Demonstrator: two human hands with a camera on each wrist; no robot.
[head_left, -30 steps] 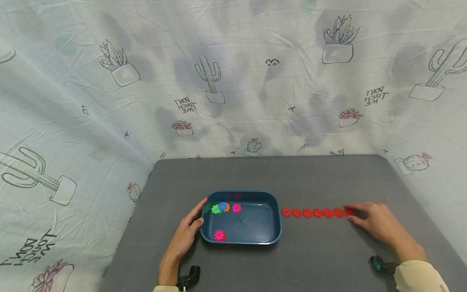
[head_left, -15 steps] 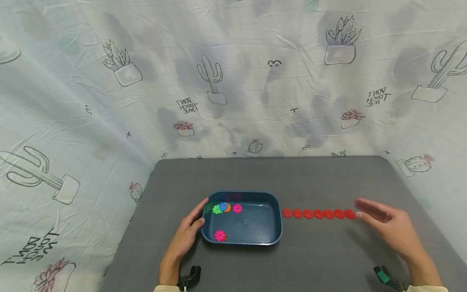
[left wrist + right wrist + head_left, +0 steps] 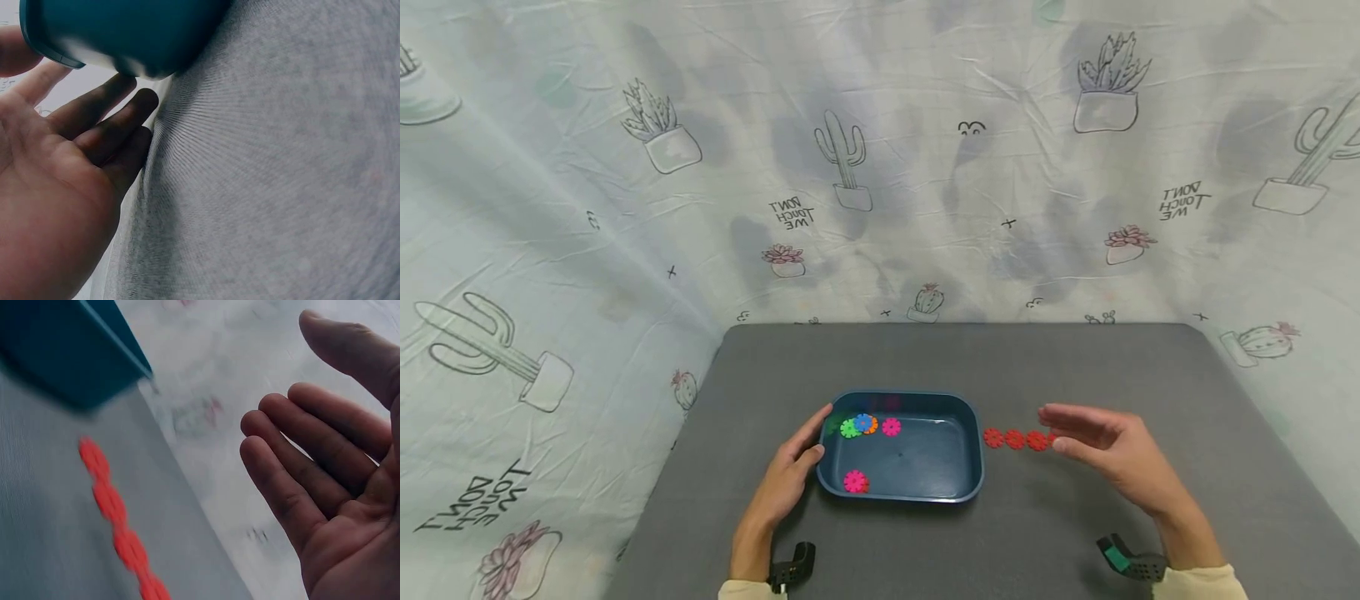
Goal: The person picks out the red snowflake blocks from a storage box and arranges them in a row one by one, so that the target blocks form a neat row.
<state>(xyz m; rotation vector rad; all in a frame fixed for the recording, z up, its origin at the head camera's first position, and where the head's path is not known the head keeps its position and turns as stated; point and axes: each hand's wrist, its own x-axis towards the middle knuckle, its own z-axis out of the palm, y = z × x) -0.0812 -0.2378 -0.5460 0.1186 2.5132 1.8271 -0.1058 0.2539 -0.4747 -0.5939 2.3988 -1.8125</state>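
A dark blue plastic tray (image 3: 917, 462) stands on the grey table. My left hand (image 3: 782, 492) holds its left end, the thumb at the rim; in the left wrist view its other fingers reach along the outside. Inside lie notched flower-shaped discs: a green disc (image 3: 849, 428), a blue disc (image 3: 863, 423), an orange one partly covered, and pink discs (image 3: 891, 427). Red notched discs (image 3: 1015, 439) run in a line from the tray's right side. Over that line hovers my right hand (image 3: 1108, 446), thumb and fingers apart, hiding its right part. The right wrist view shows its palm bare.
Grey cloth covers the tabletop (image 3: 880, 358). A pale fabric backdrop (image 3: 917, 150) printed with cacti rises behind the table and along both sides. Each wrist wears a black device, the right device (image 3: 1131, 558) with a green patch.
My right hand lets go of the disc at the right end of the red line, lifts, and moves left over the line. The left hand and the tray stay in place.
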